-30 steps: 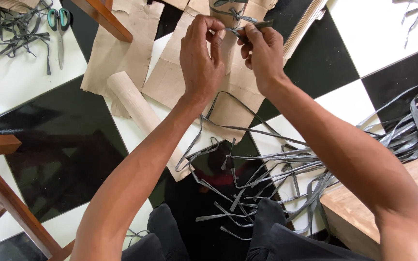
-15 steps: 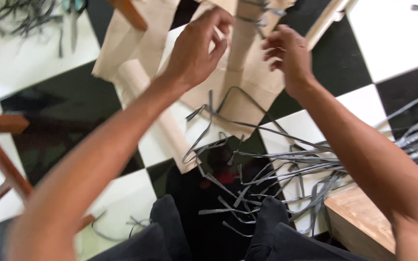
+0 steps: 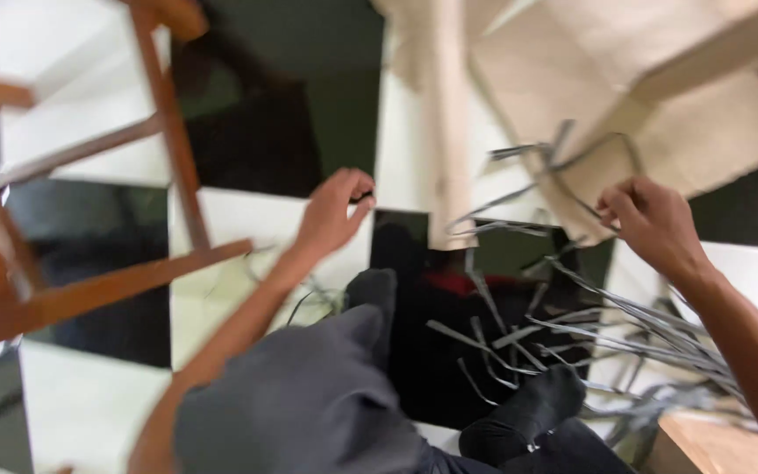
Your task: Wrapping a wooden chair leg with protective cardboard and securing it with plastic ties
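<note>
The view is blurred. My left hand point(image 3: 333, 213) hovers over the black-and-white tiled floor point(image 3: 247, 228), just above my dark-trousered knee point(image 3: 309, 395). Its fingers are curled, with a small dark bit at the fingertips that I cannot make out. My right hand point(image 3: 653, 225) is closed in a fist at the edge of a brown cardboard sheet point(image 3: 660, 61). A thin grey strip point(image 3: 563, 158) loops up from the floor and runs to its thumb. Many loose grey strips point(image 3: 625, 325) lie spread between and below my hands.
A brown wooden stool frame point(image 3: 168, 132) stands at the left. A rolled cardboard tube point(image 3: 446, 132) lies upright in view at the middle top. A wooden board point(image 3: 712, 443) sits at the bottom right. My dark-socked foot point(image 3: 537, 405) rests among the strips.
The camera swung down and left. Both hands dropped from the tied strip on the cardboard roll and moved apart, the left toward my knee, the right over the strip pile.
</note>
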